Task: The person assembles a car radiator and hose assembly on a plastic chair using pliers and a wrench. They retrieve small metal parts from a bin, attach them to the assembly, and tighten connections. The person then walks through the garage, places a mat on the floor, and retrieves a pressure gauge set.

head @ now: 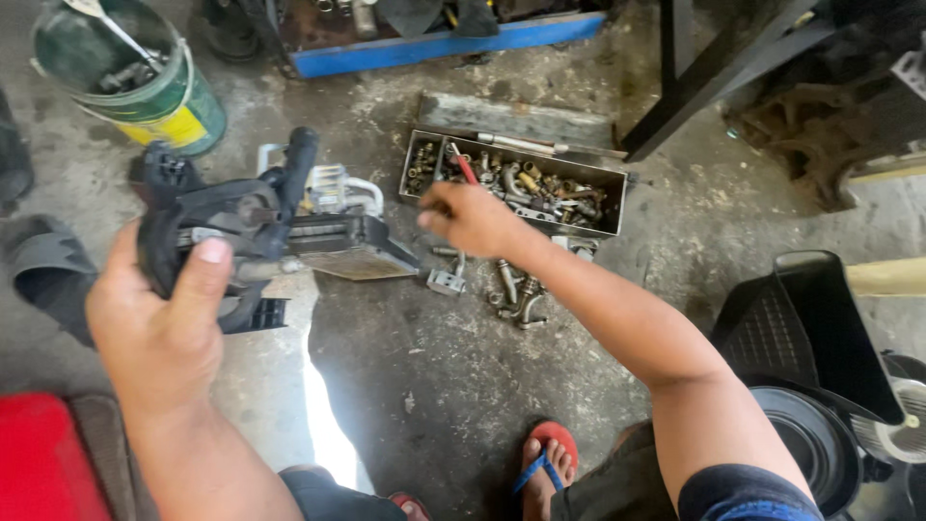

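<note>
Left hand (159, 323) grips a black machine part (227, 227), thumb pressed on it. Right hand (473, 220) (fingers curled, grasp unclear) reaches over the metal tray (617, 198) of fittings (540, 188).

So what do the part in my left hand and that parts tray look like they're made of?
The black part in the left hand looks like moulded plastic: matte, dull. The parts tray seems to be sheet metal, grey and worn; the fittings inside look like steel and brass.
</note>
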